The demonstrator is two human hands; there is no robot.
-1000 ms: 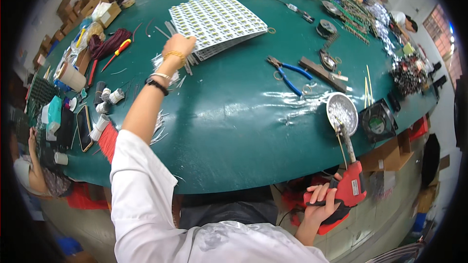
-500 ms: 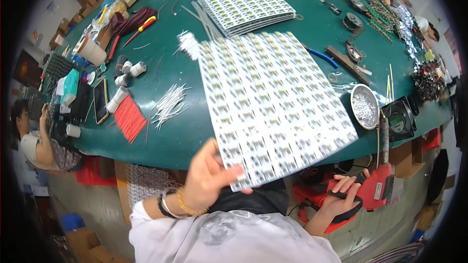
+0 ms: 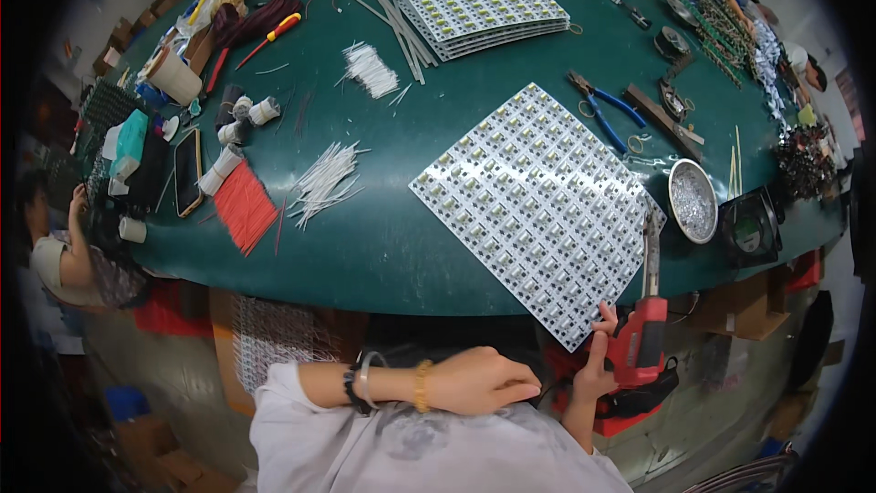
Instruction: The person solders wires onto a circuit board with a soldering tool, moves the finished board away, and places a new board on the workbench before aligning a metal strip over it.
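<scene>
A white circuit board panel (image 3: 538,210), covered with rows of small components, lies turned cornerwise on the green table (image 3: 365,260), its near corner over the edge. My right hand (image 3: 595,370) holds a red soldering gun (image 3: 636,347) with a black grip. The gun's metal barrel (image 3: 651,251) points up beside the panel's right corner, and one raised finger is near the panel's lower edge. My left hand (image 3: 482,382) is drawn in front of my body, back up, fingers curled together. Nothing shows in it, though its palm is hidden.
A stack of similar panels (image 3: 474,0) stands at the back. A white bowl of shiny bits (image 3: 692,201), blue-handled pliers (image 3: 613,110) and a black fan (image 3: 750,226) are at right. White strips (image 3: 327,184), red strips (image 3: 243,210) and a phone (image 3: 188,173) lie left. Co-workers (image 3: 78,256) sit nearby.
My left hand has let go of the panel, which was held up and now rests on the table, and has drawn back toward my body. The soldering gun has moved left, toward the panel.
</scene>
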